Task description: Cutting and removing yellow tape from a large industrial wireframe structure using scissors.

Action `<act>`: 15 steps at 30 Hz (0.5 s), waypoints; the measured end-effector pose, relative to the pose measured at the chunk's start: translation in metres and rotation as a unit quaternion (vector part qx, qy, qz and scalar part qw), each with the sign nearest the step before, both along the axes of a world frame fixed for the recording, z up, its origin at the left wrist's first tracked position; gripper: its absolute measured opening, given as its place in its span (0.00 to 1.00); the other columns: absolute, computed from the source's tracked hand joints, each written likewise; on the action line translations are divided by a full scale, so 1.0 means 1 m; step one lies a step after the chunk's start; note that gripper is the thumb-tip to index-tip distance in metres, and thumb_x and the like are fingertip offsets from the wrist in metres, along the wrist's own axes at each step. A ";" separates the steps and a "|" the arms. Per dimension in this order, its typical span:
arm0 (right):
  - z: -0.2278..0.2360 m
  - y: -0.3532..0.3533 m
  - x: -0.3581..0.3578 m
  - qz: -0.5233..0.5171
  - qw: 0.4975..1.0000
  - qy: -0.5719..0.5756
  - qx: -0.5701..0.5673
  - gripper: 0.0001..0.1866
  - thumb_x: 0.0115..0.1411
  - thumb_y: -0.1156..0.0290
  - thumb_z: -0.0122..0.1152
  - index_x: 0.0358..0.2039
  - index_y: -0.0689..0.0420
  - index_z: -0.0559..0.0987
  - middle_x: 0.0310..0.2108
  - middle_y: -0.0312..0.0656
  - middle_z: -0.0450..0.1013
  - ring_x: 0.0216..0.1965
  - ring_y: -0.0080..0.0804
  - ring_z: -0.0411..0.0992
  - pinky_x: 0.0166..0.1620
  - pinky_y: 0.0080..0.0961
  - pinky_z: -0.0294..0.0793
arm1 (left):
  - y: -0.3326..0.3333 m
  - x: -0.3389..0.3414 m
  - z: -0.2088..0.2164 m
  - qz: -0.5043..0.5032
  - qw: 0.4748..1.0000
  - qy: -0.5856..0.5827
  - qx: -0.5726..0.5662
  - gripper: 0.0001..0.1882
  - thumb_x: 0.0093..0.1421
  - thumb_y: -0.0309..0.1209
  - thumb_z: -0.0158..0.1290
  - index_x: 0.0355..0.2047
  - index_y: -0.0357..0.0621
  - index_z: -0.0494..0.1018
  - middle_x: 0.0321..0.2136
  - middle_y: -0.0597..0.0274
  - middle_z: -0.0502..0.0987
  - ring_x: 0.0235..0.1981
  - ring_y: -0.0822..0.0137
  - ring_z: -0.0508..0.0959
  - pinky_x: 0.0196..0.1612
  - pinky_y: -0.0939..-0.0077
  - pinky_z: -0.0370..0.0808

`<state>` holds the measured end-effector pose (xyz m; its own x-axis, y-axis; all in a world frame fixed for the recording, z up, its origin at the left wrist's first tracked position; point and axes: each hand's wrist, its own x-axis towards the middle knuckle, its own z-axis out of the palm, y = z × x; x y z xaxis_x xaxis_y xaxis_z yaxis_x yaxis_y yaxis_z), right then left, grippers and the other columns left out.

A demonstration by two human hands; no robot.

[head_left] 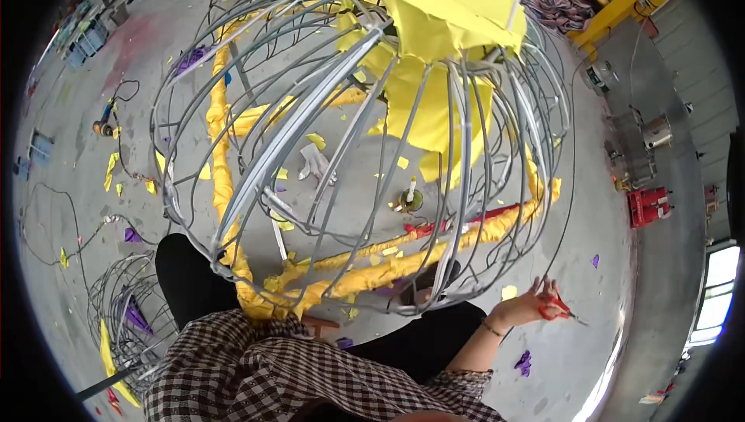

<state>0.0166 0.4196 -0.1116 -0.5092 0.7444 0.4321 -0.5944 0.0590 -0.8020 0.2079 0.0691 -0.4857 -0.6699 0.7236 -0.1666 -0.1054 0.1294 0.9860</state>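
My right hand (530,305) is out at the lower right, beyond the frame's near edge. It holds red-handled scissors (554,309), their blades pointing right. A thin dark line passes near its raised fingertips; I cannot tell whether they touch it. My left hand does not show; a checkered sleeve (272,327) ends near the frame's lower left corner. Before me stands a large rounded cage of grey metal wire (334,159). Yellow fabric (431,10) covers its top and hangs down inside. Bars wrapped in yellow cloth (220,142) form its base.
Inside the cage, a white glove (314,164) and a small round green container (409,201) rest on the floor. Yellow and purple scraps (524,363) lie scattered. A smaller wire frame (128,305) stands at left, a power tool (103,125) farther back. Red equipment (650,206) is at right.
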 end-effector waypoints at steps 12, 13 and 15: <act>-0.028 0.074 -0.208 0.061 0.994 -0.044 0.076 0.10 0.69 0.62 0.46 0.35 0.55 0.68 0.39 0.38 0.67 0.43 0.30 0.65 0.50 0.32 0.68 | 0.100 -0.077 0.032 0.107 0.991 0.073 -0.040 0.30 0.70 0.45 0.43 0.66 0.40 0.58 0.61 0.54 0.65 0.61 0.61 0.65 0.62 0.65 0.60; -0.019 0.074 -0.217 0.083 0.993 -0.051 0.064 0.10 0.69 0.63 0.46 0.34 0.55 0.68 0.39 0.37 0.67 0.43 0.29 0.65 0.49 0.31 0.68 | 0.117 -0.082 0.037 0.110 0.990 0.083 -0.044 0.30 0.70 0.45 0.43 0.66 0.40 0.58 0.62 0.53 0.65 0.61 0.61 0.64 0.63 0.65 0.60; -0.012 0.086 -0.232 0.107 0.990 -0.047 0.079 0.11 0.67 0.62 0.43 0.35 0.57 0.67 0.38 0.40 0.68 0.40 0.29 0.66 0.47 0.30 0.68 | 0.151 -0.084 0.048 0.108 0.988 0.101 -0.051 0.31 0.69 0.44 0.45 0.66 0.40 0.58 0.63 0.53 0.64 0.63 0.60 0.64 0.64 0.65 0.58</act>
<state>-0.2156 0.5053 -0.1236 -0.6917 0.5416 0.4778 -0.5297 0.0694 -0.8454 0.1238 0.2204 -0.4378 -0.8336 0.5467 -0.0797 0.0551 0.2257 0.9726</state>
